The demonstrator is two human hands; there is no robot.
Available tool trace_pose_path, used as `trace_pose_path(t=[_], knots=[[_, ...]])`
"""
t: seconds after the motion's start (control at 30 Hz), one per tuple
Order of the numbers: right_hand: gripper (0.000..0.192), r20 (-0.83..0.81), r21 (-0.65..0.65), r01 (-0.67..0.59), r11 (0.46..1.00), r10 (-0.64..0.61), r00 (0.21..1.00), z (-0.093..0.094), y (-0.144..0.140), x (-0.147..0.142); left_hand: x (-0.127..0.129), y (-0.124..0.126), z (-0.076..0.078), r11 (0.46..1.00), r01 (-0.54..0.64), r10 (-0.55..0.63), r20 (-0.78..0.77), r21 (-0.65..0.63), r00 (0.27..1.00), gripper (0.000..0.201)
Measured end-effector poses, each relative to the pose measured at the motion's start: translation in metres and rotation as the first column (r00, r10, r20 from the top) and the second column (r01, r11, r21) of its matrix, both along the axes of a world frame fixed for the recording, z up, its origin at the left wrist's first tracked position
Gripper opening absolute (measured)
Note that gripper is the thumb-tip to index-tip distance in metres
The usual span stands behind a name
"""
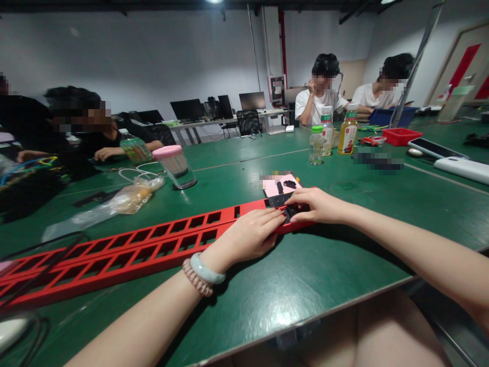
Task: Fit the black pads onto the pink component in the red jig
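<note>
A long red slotted frame [160, 239] with two rows of rectangular openings runs across the table from the left. My left hand [248, 232], with a pale bangle and a beaded bracelet at the wrist, grips the near side of its right end. Its fingertips reach a black plastic piece [278, 200] set in the frame. From the right, my right hand [321, 206] is closed, thumb and fingers bent around a small black part [293, 210] at that same end. Just behind lies a pink pad [272, 187] with a few loose black pieces on it.
A pink-lidded glass jar [176, 168], a clear plastic bag [130, 199] and dark cables [49, 260] stand or lie to the left. Beyond my right hand are several bottles [347, 135], a red tray [402, 136] and phones. Other people sit around the green table [305, 280].
</note>
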State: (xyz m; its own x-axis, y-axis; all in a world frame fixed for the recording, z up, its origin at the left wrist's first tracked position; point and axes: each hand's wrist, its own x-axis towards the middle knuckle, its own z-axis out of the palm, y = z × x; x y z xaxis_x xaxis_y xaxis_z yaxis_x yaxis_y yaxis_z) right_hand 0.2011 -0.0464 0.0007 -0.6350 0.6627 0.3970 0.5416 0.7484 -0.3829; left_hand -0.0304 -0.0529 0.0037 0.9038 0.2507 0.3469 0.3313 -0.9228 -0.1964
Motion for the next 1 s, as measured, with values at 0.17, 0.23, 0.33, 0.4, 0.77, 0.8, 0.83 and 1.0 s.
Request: trace_pose_path(t=[0.17,0.23,0.33,0.4,0.77,0.8,0.83,1.0], knots=[[0.040,0.007,0.012,-0.007,1.000,0.007,1.000,-0.0008,0.0004,-0.0005,0.0002,0.0001,0.0003,1.000,0.011,-0.011,0.014,0.002,1.000,0.037],[0.041,0.008,0.011,0.004,1.000,-0.004,1.000,-0.0014,0.0003,-0.0010,0.0004,0.0001,0.0005,1.000,0.012,-0.012,0.018,0.001,1.000,0.036],[0.042,0.002,0.006,0.021,1.000,-0.021,1.000,-0.0022,-0.0003,-0.0016,0.0008,-0.0002,0.0007,1.000,0.012,-0.012,0.016,0.000,1.000,0.035],[0.042,0.000,0.005,0.030,1.000,-0.030,1.000,-0.0026,-0.0006,-0.0018,0.0010,-0.0003,0.0009,1.000,0.012,-0.012,0.015,0.002,1.000,0.034],[0.042,0.005,-0.022,0.040,0.999,-0.040,0.999,-0.0038,-0.0003,-0.0016,-0.0001,0.0003,0.0000,1.000,0.006,-0.006,0.017,-0.010,1.000,0.036],[0.042,0.002,-0.024,0.040,0.999,-0.040,0.999,-0.0036,-0.0005,-0.0017,-0.0002,0.0002,0.0001,1.000,0.005,-0.005,0.020,-0.011,1.000,0.036],[0.042,0.000,-0.025,0.041,0.999,-0.041,0.999,-0.0033,-0.0007,-0.0018,-0.0002,0.0002,0.0001,1.000,0.005,-0.004,0.021,-0.013,1.000,0.036],[0.039,0.001,-0.033,0.050,0.998,-0.050,0.999,-0.0015,-0.0017,-0.0024,-0.0001,0.0001,0.0000,1.000,0.007,-0.007,0.021,-0.016,1.000,0.036]])
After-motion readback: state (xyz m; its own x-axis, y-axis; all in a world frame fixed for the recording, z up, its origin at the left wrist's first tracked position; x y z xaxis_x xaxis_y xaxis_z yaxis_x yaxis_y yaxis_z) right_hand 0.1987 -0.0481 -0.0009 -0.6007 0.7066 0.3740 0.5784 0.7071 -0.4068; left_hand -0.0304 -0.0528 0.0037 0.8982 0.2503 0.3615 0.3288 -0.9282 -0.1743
